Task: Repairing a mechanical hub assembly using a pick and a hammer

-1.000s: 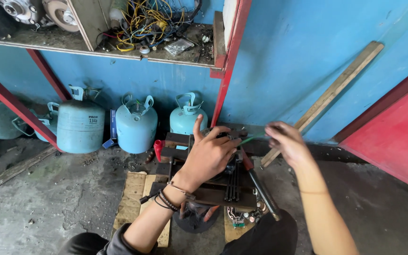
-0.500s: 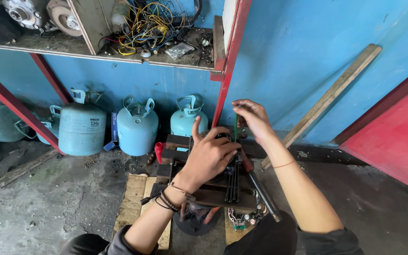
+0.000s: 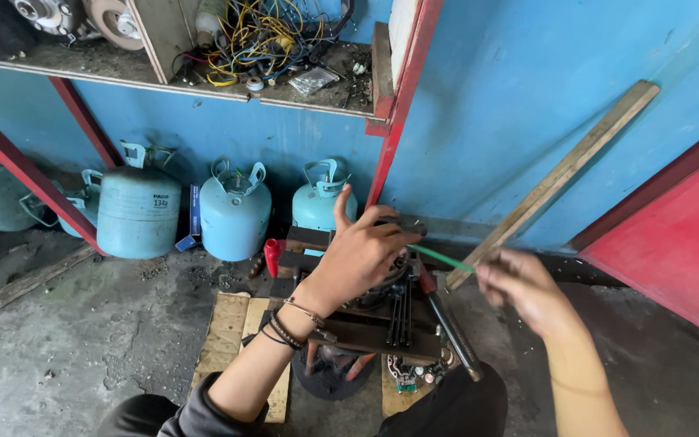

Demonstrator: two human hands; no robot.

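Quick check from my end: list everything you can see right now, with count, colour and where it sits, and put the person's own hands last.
Gas cylinders: four in view, pale blue, standing along the blue wall, one cut off at left.
Metal press or vise: one, dark, on the floor at centre.
Wooden pallet pieces: pale wood, under the vise.
Green strip: one, thin, running from the vise top to the right hand.
Wooden plank: one, leaning on the wall at right.
Shelf: one, with tangled yellow and blue wires and motor parts.
Red panel: one, at right.
Left hand: resting on the vise top, beaded bracelets at the wrist.
Right hand: blurred, fingers pinching the green strip's end.
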